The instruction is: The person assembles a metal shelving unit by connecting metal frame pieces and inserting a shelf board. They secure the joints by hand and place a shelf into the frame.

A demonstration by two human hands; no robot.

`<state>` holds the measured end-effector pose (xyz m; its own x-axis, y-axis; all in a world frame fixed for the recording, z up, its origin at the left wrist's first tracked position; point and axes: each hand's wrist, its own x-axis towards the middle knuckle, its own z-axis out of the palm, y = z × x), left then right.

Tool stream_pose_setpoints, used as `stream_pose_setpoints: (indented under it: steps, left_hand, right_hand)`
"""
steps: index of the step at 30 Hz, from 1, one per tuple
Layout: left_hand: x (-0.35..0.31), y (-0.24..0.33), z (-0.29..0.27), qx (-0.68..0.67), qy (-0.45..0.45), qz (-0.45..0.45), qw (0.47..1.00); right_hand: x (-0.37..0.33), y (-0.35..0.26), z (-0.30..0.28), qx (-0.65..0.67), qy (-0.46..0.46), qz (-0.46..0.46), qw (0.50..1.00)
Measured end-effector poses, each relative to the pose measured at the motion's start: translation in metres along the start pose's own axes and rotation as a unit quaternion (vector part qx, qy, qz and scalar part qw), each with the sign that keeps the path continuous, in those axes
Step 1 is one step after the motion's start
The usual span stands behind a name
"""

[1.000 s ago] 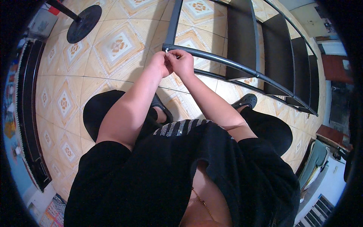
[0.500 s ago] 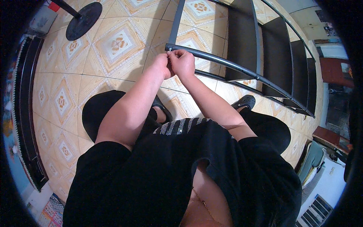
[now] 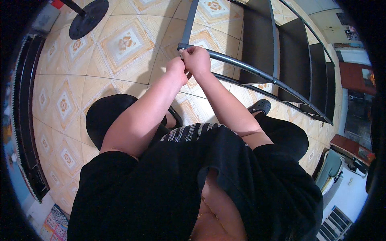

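A black shelf rack with a metal tube frame (image 3: pixel 235 62) lies on its side, with several dark shelf boards (image 3: pixel 295 60) across it. At the frame's near left corner, my right hand (image 3: pixel 197 61) is closed, its thumb and fingertips pinched against the tube's end. Whatever sits between those fingertips is too small to name. Just below and left of it, my left hand (image 3: pixel 176 70) is closed too, its fingers drawn in close to the right hand. What the left hand grips, if anything, is hidden by the hands.
Patterned tiles cover the floor (image 3: pixel 124 42). A round black stand base (image 3: pixel 90 20) stands at the far left. Along the left wall runs a long dark panel (image 3: pixel 36 120). My black clog (image 3: pixel 262 106) is beside the rack, and a white cabinet (image 3: pixel 348 193) is at right.
Both hands have shifted slightly right and turned a little at the tube's end. The small shiny bit seen under my right fingertips is now mostly covered.
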<state>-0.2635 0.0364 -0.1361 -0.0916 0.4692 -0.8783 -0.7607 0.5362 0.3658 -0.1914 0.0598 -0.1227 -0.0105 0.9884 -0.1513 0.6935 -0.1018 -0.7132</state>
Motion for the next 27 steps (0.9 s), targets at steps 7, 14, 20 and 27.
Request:
stream_pose_setpoints:
  steps: [7, 14, 20, 27]
  left_hand:
    - [0.026, -0.001, -0.003, -0.007, -0.024, 0.005, 1.000]
    - [0.066, 0.001, -0.003, -0.114, -0.057, -0.004, 0.992]
    - [0.079, 0.004, 0.004, -0.102, -0.031, 0.094, 0.990]
    - [0.039, 0.041, 0.003, -0.047, 0.031, 0.231, 0.971]
  right_hand:
    - [-0.003, -0.005, -0.008, -0.071, 0.001, -0.018, 0.997]
    - [0.000, -0.001, -0.017, -0.126, 0.066, -0.091, 0.986]
    - [0.014, 0.026, -0.009, -0.100, 0.090, -0.214, 0.968]
    - [0.027, 0.037, -0.019, -0.032, -0.029, -0.183, 0.982]
